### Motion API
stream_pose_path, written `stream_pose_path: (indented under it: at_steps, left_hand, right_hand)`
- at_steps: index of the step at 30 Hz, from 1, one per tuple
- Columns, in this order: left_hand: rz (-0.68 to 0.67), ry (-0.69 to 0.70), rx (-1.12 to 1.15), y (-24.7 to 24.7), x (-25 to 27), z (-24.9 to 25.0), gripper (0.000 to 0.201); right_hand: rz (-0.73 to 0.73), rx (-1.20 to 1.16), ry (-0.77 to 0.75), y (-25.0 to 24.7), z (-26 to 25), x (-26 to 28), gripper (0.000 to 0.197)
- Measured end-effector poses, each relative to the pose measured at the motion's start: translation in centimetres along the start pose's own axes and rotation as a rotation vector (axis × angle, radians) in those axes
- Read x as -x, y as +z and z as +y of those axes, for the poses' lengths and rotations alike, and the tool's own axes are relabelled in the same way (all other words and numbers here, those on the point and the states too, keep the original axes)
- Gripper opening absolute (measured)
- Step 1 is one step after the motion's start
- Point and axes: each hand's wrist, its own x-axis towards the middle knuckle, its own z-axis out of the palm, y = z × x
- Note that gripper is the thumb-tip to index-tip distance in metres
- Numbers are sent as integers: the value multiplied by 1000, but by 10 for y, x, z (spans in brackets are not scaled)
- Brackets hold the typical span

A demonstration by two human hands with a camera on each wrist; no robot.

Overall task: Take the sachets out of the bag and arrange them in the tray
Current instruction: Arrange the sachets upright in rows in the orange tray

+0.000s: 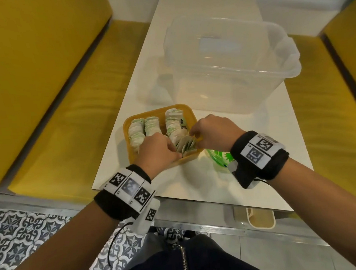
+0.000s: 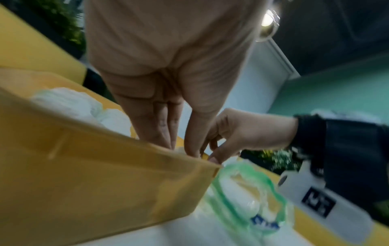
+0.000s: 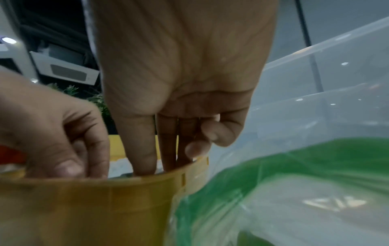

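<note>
A yellow tray (image 1: 131, 120) (image 2: 94, 174) (image 3: 84, 208) stands on the white table and holds three rows of white-and-green sachets (image 1: 150, 126). A loose, leaning bunch of sachets (image 1: 186, 145) sits in its near right corner. My left hand (image 1: 173, 150) (image 2: 181, 149) reaches into that corner from the near side, its fingers and thumb closed on the bunch. My right hand (image 1: 193, 133) (image 3: 168, 163) pinches the same bunch from the right. The tray wall hides the fingertips in both wrist views. The green-printed clear bag (image 1: 219, 157) (image 2: 248, 196) (image 3: 294, 183) lies under my right wrist, beside the tray.
A large clear plastic bin (image 1: 227, 70) (image 3: 336, 83) stands just behind the tray. The narrow white table (image 1: 196, 181) runs away from me between two yellow benches (image 1: 47, 90). Its near edge is close to my forearms.
</note>
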Motion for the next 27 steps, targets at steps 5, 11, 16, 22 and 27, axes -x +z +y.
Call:
stream_pose_path:
  at_steps: [5, 11, 16, 22, 27]
  left_hand:
    - [6, 29, -154, 10, -11, 5, 16]
    - [7, 35, -180, 18, -17, 7, 22]
    - [5, 40, -111, 17, -20, 5, 23]
    - [-46, 96, -104, 16, -21, 3, 18]
    - [-186, 90, -150, 12, -23, 10, 21]
  right_hand:
    - [28, 6, 17, 13, -5, -3, 27]
    - [74, -133, 48, 20, -2, -2, 18]
    - [115, -253, 78, 20, 4, 1, 15]
    - [110, -214, 85, 23, 1, 1, 15]
    - [121, -111, 76, 25, -2, 2, 18]
